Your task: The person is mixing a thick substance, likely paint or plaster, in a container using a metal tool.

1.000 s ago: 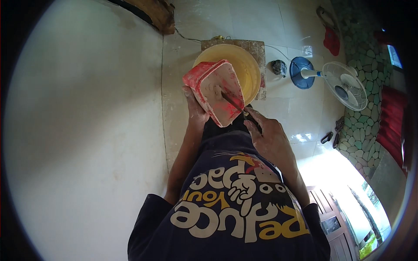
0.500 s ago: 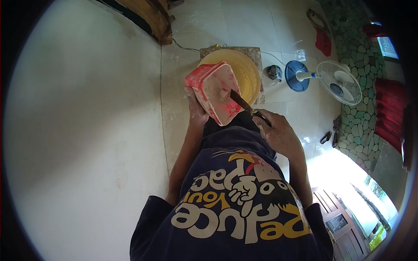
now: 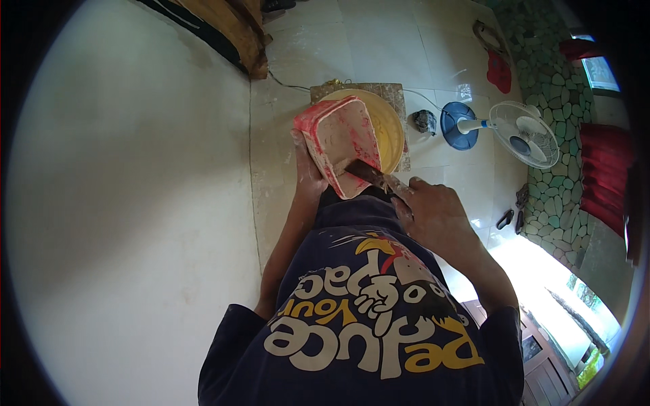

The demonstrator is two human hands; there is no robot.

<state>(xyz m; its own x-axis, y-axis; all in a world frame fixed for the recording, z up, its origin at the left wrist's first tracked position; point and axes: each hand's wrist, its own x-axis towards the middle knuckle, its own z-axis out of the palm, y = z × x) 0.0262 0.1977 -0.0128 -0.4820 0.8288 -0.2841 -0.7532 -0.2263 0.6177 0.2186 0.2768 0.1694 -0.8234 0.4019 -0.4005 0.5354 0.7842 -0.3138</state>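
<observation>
A red plastic tub (image 3: 321, 115), smeared inside with pale plaster-like paste, is tilted with its opening toward the right. My left hand (image 3: 308, 166) grips it from the left and below, dusty with the same pale stuff. Closed around the handle of a putty knife, my right hand (image 3: 430, 206) is on the tub's right side. The dark flat blade of the putty knife (image 3: 362, 170) reaches into the tub near its lower end. Behind the tub stands a round yellow basin (image 3: 393, 128), partly hidden by it.
The basin rests on a speckled square board (image 3: 399, 95) on the tiled floor (image 3: 379, 40). To the right are a dark crumpled bundle (image 3: 424, 122) and a standing fan (image 3: 460, 126) with a cable. A white wall (image 3: 135, 203) runs along the left; sandals (image 3: 506, 218) lie at right.
The putty knife's blade has moved down and left inside the tub, toward its lower end. My right hand has shifted slightly right and down; the left still holds the tub.
</observation>
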